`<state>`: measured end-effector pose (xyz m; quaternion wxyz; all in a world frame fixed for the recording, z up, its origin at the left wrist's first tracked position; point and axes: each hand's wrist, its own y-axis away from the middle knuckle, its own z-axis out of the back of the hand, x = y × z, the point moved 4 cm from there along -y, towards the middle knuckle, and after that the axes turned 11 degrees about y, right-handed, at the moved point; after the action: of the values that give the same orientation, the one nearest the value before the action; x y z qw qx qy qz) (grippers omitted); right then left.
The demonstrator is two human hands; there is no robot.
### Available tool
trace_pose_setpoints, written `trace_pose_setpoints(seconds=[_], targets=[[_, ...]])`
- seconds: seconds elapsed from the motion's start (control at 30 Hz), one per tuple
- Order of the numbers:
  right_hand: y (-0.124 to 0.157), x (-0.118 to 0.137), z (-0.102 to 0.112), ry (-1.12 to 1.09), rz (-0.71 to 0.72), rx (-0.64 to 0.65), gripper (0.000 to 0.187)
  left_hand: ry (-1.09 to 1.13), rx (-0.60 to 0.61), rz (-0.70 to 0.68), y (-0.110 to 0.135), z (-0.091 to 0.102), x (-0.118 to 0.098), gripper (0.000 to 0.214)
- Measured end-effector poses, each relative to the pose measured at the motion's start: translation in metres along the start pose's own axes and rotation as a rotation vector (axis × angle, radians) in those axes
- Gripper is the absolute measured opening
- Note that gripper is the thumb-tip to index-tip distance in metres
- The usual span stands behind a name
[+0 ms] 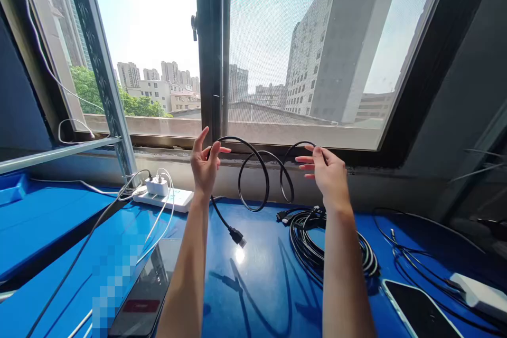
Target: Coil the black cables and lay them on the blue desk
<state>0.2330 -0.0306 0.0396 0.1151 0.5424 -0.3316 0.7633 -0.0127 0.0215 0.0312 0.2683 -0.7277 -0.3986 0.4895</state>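
A black HDMI cable [268, 182] hangs in loose loops in the air between my two hands, above the blue table. My left hand [205, 166] pinches it between thumb and fingers, with some other fingers stretched out. Below that hand dangles one end with its black plug and metal tip [236, 236]. At the right, my right hand [329, 171] holds the cable between thumb and fingers; its other end is hidden. Under my right forearm a thick coil of black cables [307, 253] lies on the table, partly covered by the arm.
A white power strip [182, 199] with a plugged-in adapter [157, 186] lies back left beside a metal rack post [103, 63]. A dark tablet-like device [140, 296] is at front left. A phone [420, 309], loose cables and a white box [479, 293] lie right. The window stands behind.
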Motion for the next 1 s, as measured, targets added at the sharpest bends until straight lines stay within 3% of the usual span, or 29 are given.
trace_pose_setpoints(seconds=[0.1, 0.17, 0.3, 0.37, 0.47, 0.67, 0.8, 0.9, 1.0], targets=[[-0.002, 0.000, 0.013, -0.010, -0.012, -0.097, 0.034, 0.034, -0.163, -0.056, -0.003, 0.009, -0.006, 0.057], [0.001, 0.002, 0.010, -0.117, -0.071, 0.010, 0.033, 0.039, -0.190, -0.080, -0.003, 0.008, -0.011, 0.055], [0.018, 0.015, -0.019, -0.249, -0.170, 0.441, 0.035, -0.040, 0.007, -0.099, 0.002, -0.017, -0.022, 0.055], [0.026, 0.022, -0.030, -0.230, -0.147, 0.563, 0.039, -0.121, 0.111, -0.113, 0.007, -0.031, -0.024, 0.054], [0.033, 0.029, -0.036, -0.220, -0.058, 0.647, 0.049, -0.244, 0.181, -0.167, 0.012, -0.041, -0.025, 0.055], [0.032, 0.035, -0.023, -0.241, 0.173, 0.574, 0.055, -0.319, 0.382, -0.204, 0.013, -0.039, -0.026, 0.091], [0.030, 0.035, -0.016, -0.275, 0.278, 0.560, 0.058, -0.350, 0.475, -0.226, 0.014, -0.042, -0.021, 0.101], [0.029, 0.037, -0.014, -0.302, 0.405, 0.533, 0.052, -0.353, 0.416, -0.254, 0.015, -0.045, -0.011, 0.092], [0.028, 0.036, -0.015, -0.314, 0.432, 0.469, 0.046, -0.314, 0.304, -0.160, 0.015, -0.045, 0.000, 0.081]])
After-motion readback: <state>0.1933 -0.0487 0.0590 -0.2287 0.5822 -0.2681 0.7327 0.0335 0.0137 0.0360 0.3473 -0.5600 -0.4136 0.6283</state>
